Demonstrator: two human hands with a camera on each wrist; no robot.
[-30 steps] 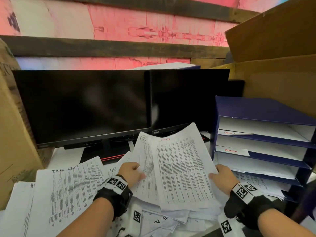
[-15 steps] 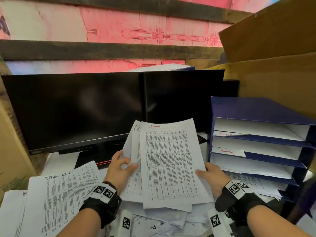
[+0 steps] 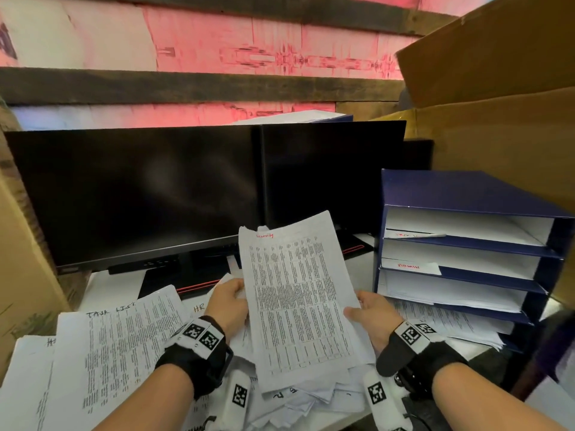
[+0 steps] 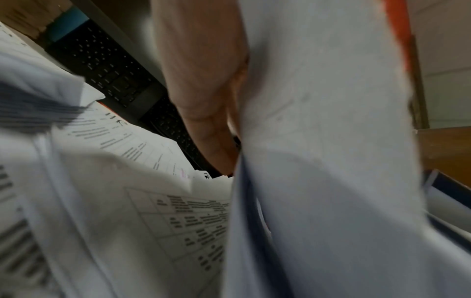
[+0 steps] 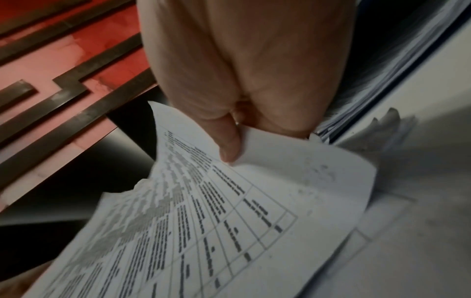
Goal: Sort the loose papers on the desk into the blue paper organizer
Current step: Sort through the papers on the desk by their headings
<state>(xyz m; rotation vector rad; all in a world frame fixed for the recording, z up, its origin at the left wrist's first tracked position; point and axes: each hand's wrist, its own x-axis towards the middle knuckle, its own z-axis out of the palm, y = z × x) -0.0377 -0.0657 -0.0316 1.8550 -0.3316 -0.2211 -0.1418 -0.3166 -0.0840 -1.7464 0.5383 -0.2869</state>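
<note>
Above the desk I hold a printed sheet [image 3: 295,297] with a red handwritten heading, and at least one more sheet sits behind it. My left hand [image 3: 233,293] grips the left edge, its fingers [image 4: 203,104] behind the paper [image 4: 331,161]. My right hand [image 3: 361,309] pinches the right edge, thumb [image 5: 229,149] on the printed face [image 5: 203,221]. Loose papers [image 3: 295,396] are heaped below, beside a "TASK LIST" sheet [image 3: 124,343]. The blue paper organizer [image 3: 466,191] stands to the right, with an "ADMIN" label [image 3: 409,266] on one shelf.
Two dark monitors [image 3: 140,194] [image 3: 329,172] stand side by side behind the papers. Cardboard boxes rise at the right [image 3: 497,119] and the left [image 3: 18,259]. A black keyboard [image 4: 107,66] lies under the monitors. More sheets [image 3: 451,321] stick out of the organizer's lowest shelf.
The held sheets have risen off the pile and turned straighter. My left hand has gone from lying on the lower sheet to gripping the left edge. My right hand keeps its hold.
</note>
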